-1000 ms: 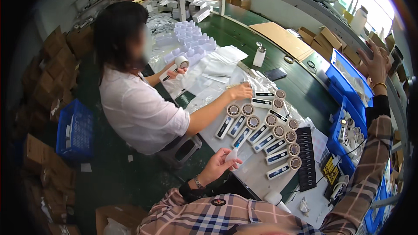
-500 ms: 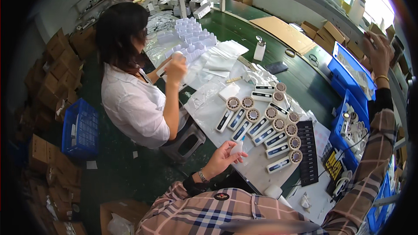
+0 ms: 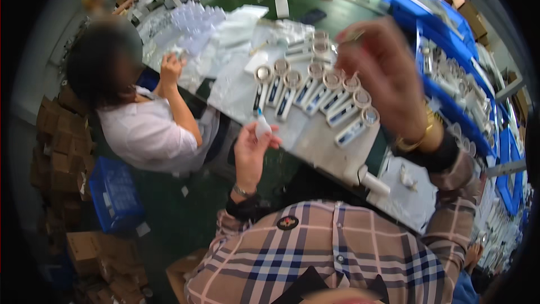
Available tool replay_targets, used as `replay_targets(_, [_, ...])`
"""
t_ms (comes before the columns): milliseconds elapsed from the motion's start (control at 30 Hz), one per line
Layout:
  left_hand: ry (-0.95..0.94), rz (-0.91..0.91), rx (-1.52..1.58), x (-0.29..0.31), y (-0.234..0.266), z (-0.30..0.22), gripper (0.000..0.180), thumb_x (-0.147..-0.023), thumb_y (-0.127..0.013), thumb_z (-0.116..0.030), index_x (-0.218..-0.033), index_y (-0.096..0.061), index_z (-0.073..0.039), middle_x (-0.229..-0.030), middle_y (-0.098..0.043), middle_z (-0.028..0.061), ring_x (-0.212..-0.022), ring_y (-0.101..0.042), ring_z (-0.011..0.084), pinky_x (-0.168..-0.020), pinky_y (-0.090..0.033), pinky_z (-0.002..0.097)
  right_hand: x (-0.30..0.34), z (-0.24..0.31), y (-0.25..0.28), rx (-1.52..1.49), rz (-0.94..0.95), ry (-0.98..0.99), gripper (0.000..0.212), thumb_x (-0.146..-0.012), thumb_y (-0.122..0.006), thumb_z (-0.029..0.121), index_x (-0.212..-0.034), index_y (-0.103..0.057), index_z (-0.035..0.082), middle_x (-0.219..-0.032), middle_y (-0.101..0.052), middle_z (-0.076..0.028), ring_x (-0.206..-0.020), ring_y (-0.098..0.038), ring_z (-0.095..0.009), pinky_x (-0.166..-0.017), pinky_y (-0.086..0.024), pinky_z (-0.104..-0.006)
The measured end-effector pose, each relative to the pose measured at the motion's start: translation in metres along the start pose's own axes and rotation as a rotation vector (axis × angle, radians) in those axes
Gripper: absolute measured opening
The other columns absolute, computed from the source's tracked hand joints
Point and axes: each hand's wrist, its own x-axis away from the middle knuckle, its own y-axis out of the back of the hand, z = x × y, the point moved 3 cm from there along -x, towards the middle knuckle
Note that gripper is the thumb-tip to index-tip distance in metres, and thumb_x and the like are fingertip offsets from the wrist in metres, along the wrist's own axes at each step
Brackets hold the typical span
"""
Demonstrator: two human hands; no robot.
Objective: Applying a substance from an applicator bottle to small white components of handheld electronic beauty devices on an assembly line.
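Note:
My left hand (image 3: 251,155) is closed around a small white squeeze bottle (image 3: 262,129) with a blue tip pointing up, in front of the table edge. Smeared by motion, my right hand (image 3: 388,70) hovers over the right end of the laid-out devices. Its fingers are bent together near something small and shiny that I cannot make out. Below lie several white-handled devices (image 3: 287,104) with round ring-shaped heads and dark blue panels, fanned out side by side on the work surface (image 3: 230,98). My right hand hides some of them.
A co-worker in a white shirt (image 3: 146,129) sits at the left, hands over the table. Blue bins (image 3: 450,98) with white parts line the right. A white bottle (image 3: 281,4) stands at the back. A blue crate (image 3: 115,194) and cardboard boxes (image 3: 62,160) are on the floor.
My right hand has come from the far right, above the blue bins, to over the devices. My left hand still holds the squeeze bottle. The whole view has shifted.

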Motion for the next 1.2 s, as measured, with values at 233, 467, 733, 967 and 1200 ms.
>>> replay_targets(233, [-0.131,-0.082,-0.102,0.04,0.014,-0.035,0.027,-0.103,-0.068,-0.013,-0.124,-0.062,0.004,-0.105,-0.072,0.0117,-0.081,-0.069,0.0136,-0.073,-0.054,0.0265,0.139,-0.026,-0.11,-0.445,0.246,-0.574,0.021,-0.108,-0.056,0.016,-0.123,-0.063,0.003,-0.089,-0.057,0.001,-0.079,-0.05,-0.006,-0.07,-0.042,-0.0221])
replay_targets(467, [-0.111,-0.129,-0.167,0.105,0.046,-0.027,0.026,-0.101,-0.071,-0.012,-0.121,-0.066,0.005,-0.1,-0.073,0.01,-0.079,-0.066,0.0122,-0.069,-0.05,0.0252,0.206,-0.047,-0.151,-0.73,0.33,-0.839,0.032,-0.111,-0.052,0.028,-0.125,-0.065,0.003,-0.086,-0.052,0.003,-0.076,-0.044,-0.005,-0.067,-0.038,-0.0216])
replay_targets(733, [-0.05,-0.131,-0.179,0.132,0.062,-0.015,0.028,-0.1,-0.073,-0.011,-0.122,-0.066,0.004,-0.098,-0.072,0.0079,-0.078,-0.064,0.0105,-0.068,-0.048,0.0233,0.212,-0.074,-0.17,-0.613,0.374,-0.727,0.034,-0.112,-0.049,0.034,-0.119,-0.063,0.003,-0.091,-0.059,0.0,-0.073,-0.049,-0.004,-0.061,-0.039,-0.0207])
replay_targets(967, [0.021,-0.134,-0.234,0.125,0.072,-0.011,0.028,-0.099,-0.075,-0.012,-0.12,-0.067,0.004,-0.097,-0.071,0.006,-0.078,-0.063,0.0086,-0.067,-0.047,0.0214,0.227,-0.104,-0.193,-0.959,0.199,-0.887,0.032,-0.112,-0.051,0.032,-0.114,-0.064,0.004,-0.089,-0.06,0.002,-0.07,-0.049,-0.004,-0.059,-0.039,-0.0209])
replay_targets(1200, [0.098,-0.119,-0.274,0.122,0.07,-0.007,0.028,-0.098,-0.076,-0.013,-0.12,-0.068,0.004,-0.097,-0.072,0.0048,-0.078,-0.063,0.0074,-0.067,-0.047,0.0209,0.223,-0.119,-0.187,-0.963,0.332,-0.938,0.035,-0.113,-0.046,0.036,-0.111,-0.062,0.006,-0.085,-0.06,0.001,-0.067,-0.049,-0.005,-0.059,-0.04,-0.0207])
